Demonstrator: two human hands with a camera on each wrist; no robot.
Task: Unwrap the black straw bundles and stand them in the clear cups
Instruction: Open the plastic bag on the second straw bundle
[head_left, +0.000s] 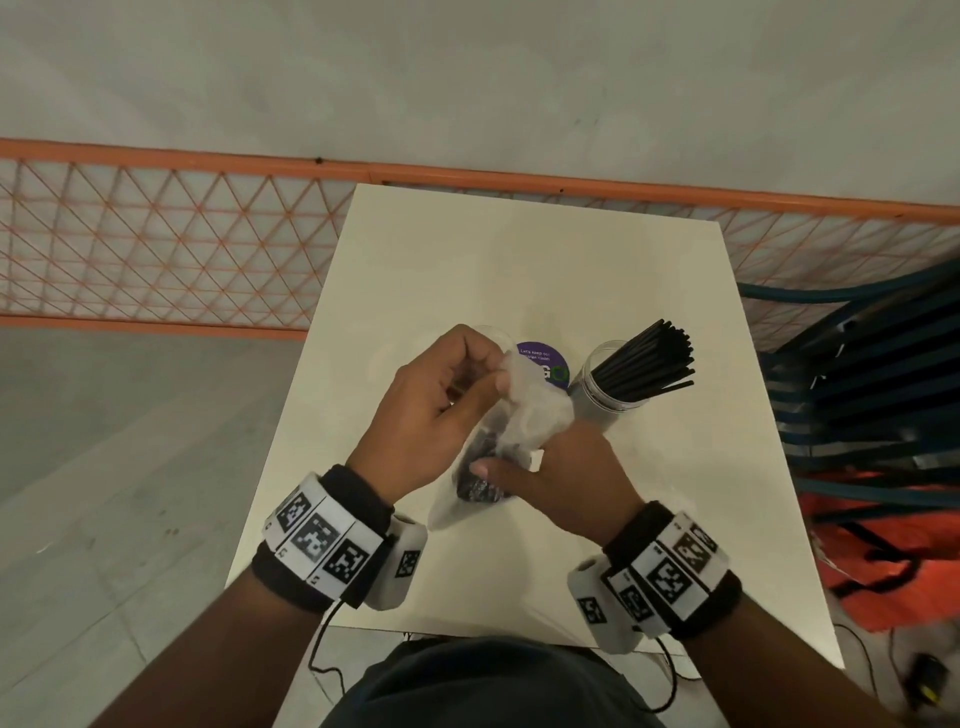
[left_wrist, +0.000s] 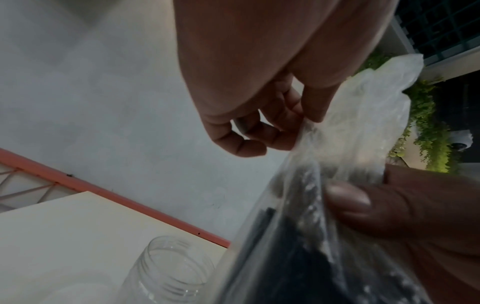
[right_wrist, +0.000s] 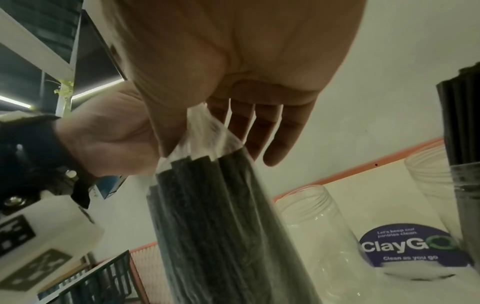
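Observation:
Over the white table (head_left: 519, 249) I hold a bundle of black straws (head_left: 480, 486) still inside its clear plastic wrap (head_left: 535, 415). My left hand (head_left: 498, 371) pinches the loose upper end of the wrap (left_wrist: 337, 127) between thumb and fingers. My right hand (head_left: 493, 475) grips the bundle lower down, its thumb (left_wrist: 348, 197) pressed on the plastic over the straws (right_wrist: 207, 205). An empty clear cup (left_wrist: 168, 265) stands just beyond my left hand. To the right, another clear cup (head_left: 608, 400) holds loose black straws (head_left: 654, 364) standing upright.
A round purple sticker (head_left: 543, 358) lies on the table between the two cups. A further clear cup (right_wrist: 423, 172) shows behind it. An orange mesh fence (head_left: 156, 234) runs behind the table. Stacked dark chairs (head_left: 857, 389) and an orange bag (head_left: 893, 561) crowd the right side.

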